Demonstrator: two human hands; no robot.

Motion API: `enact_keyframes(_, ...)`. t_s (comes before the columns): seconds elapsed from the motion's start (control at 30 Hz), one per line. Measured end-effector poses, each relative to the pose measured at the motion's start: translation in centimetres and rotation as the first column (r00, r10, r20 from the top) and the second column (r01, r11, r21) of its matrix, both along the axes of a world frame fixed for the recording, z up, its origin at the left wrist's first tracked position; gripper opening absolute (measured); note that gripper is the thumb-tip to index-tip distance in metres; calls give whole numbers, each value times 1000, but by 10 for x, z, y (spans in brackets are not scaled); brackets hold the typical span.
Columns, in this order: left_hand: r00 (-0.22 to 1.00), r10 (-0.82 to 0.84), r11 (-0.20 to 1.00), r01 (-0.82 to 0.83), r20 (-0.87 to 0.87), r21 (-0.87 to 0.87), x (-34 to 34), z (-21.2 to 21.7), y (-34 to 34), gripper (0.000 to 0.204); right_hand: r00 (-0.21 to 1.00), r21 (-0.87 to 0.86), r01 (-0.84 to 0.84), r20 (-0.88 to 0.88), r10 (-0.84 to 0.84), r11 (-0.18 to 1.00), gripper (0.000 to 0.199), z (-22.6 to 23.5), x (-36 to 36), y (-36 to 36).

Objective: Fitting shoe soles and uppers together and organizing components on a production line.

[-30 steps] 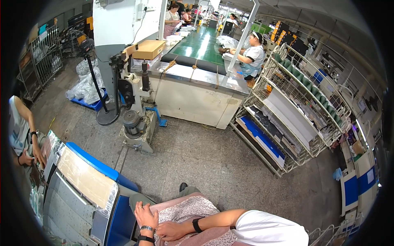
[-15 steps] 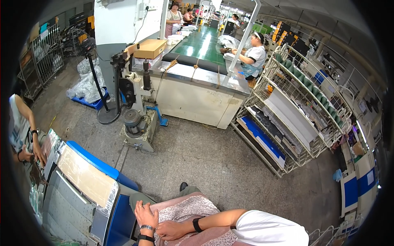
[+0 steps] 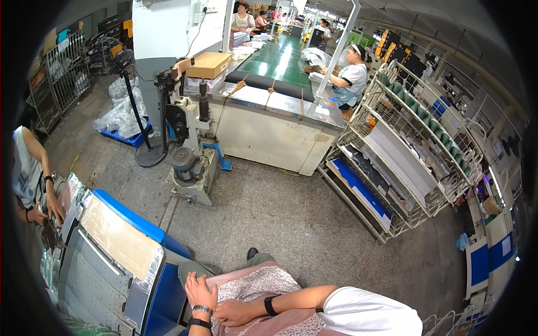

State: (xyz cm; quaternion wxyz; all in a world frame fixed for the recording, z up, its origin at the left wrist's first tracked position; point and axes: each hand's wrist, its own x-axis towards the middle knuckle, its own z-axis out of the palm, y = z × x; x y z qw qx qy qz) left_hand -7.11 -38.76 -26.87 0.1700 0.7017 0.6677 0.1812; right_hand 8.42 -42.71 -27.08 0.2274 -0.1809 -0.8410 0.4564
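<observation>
Patterned fabric [image 3: 252, 287], pale with a fine dark print, lies across my lap at the bottom of the view, over a pink striped cloth [image 3: 291, 323]. My left hand [image 3: 200, 291] rests flat on its left edge, fingers spread and pointing away from me, gripping nothing; a watch [image 3: 200, 308] and a dark band sit on that wrist. My right hand [image 3: 235, 312] lies just beside it, lower on the fabric, fingers loosely curled against the cloth, though I cannot tell whether they pinch a fold. A black wristband [image 3: 270, 306] circles my right forearm, and my white sleeve [image 3: 370, 313] fills the lower right. Touching my left knee stands a blue-edged machine [image 3: 120, 246] with a grey perforated panel and a tan sheet on top. At its far left another person [image 3: 31, 173] leans over a work surface, both hands down. Beyond my knees the grey tiled floor [image 3: 269, 218] runs to a small motor-driven machine [image 3: 188, 162] and a long table with a green belt [image 3: 277, 61], where a seated worker [image 3: 350, 81] bends. A wire rack [image 3: 403, 151] stands to the right.
</observation>
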Motion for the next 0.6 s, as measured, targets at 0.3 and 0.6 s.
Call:
enact_keyframes(0.3, 1000, 5, 1000, -5, 9, -6, -1, -1, 0, 51, 999, 8, 8, -33, -8, 1000, 24, 1, -1, 1)
enact_keyframes(0.6, 1000, 9, 1000, -8, 28, -29, -1, 1, 0, 49, 999, -11, 15, -37, -15, 1000, 25, -6, -1, 0)
